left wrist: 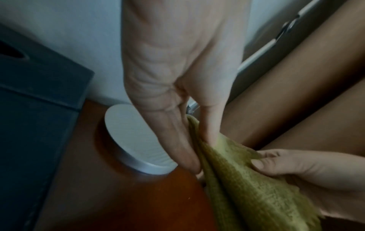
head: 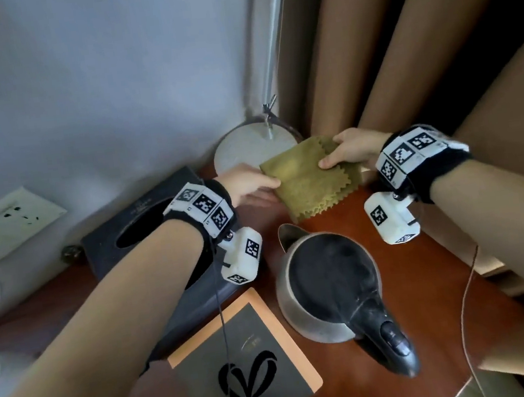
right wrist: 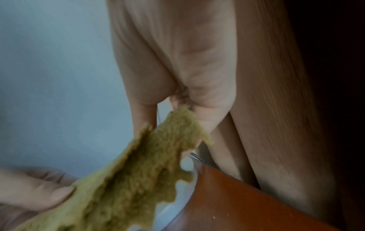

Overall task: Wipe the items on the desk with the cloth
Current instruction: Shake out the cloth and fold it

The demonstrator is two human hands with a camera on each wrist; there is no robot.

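Nearest the camera, on the red-brown desk, lie a dark notebook with an orange border and, just beside it to the right, a steel kettle with a black lid and handle; both look rigid and would stay put under a wipe, though the kettle's polished wall is probably slippery and best steadied at the handle. Behind the notebook sits a black tissue box, light enough, I judge, to slide if rubbed hard without a steadying hand. Above the desk, beyond the kettle's spout, the olive cloth is held off the surface between both hands. The left hand pinches its left edge, thumb on top and fingers beneath, and the right hand pinches the opposite edge near a corner the same way. In the left wrist view the cloth hangs in soft folds; in the right wrist view its zigzag-cut edge droops, so it is light, limp and fuzzy, and should conform to curved surfaces. It seems doubled over, and bunching it into one palm would likely give a firmer wiping pad than holding it by the edges. Farthest back, a white round lamp base stands against the wall beside brown curtains.
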